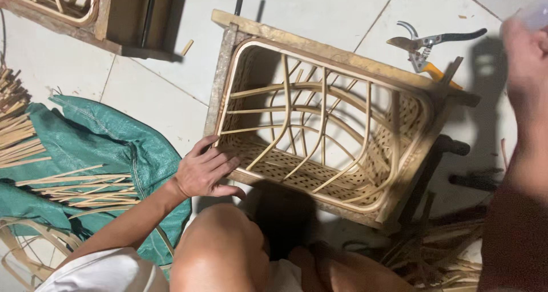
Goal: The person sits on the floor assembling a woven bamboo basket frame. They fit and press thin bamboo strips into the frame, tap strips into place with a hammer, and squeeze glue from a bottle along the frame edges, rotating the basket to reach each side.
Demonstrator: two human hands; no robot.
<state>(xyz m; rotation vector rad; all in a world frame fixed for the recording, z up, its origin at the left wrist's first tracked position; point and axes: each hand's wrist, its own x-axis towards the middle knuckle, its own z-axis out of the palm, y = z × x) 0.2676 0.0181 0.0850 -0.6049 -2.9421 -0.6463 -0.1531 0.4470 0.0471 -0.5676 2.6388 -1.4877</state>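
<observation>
Head view, looking down at a tiled floor (pixel 160 98). A half-woven rattan basket (pixel 325 132) sits inside a rectangular wooden mould frame (pixel 337 52), which appears to hold the bent ribs in shape; the woven base and lower walls are filled in, the upper ribs bare. The left hand (pixel 205 169) rests palm-down on the basket's near-left corner, fingers spread flat over the rim and closed around nothing, apparently steadying the frame against the floor. The basket thus lies directly under and to the right of this hand. The right hand (pixel 525 46) is raised at the far right edge, blurred and partly cut off; whether it holds anything cannot be told. Pruning shears (pixel 425 46) with 1 orange handle lie on the tiles just beyond the frame's far-right edge, near the right hand. Loose rattan strips (pixel 85 186) lie on a green woven sack (pixel 97 138) at left. A second frame (pixel 68 6) stands far left.
</observation>
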